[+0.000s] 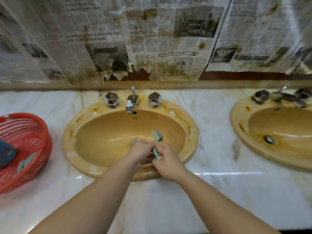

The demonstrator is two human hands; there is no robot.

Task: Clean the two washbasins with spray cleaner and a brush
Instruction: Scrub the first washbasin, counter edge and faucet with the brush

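Both hands, left hand [141, 152] and right hand [166, 157], grip the brush [157, 142] in the left washbasin [84, 132]; scrubbing seems underway, toward the far rim next.

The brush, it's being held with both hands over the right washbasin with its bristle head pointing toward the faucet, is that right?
Not quite. The head view shows the brush over the left washbasin, not the right washbasin. The rest holds: the left hand and right hand both hold its handle, and the bristle head points toward the faucet.
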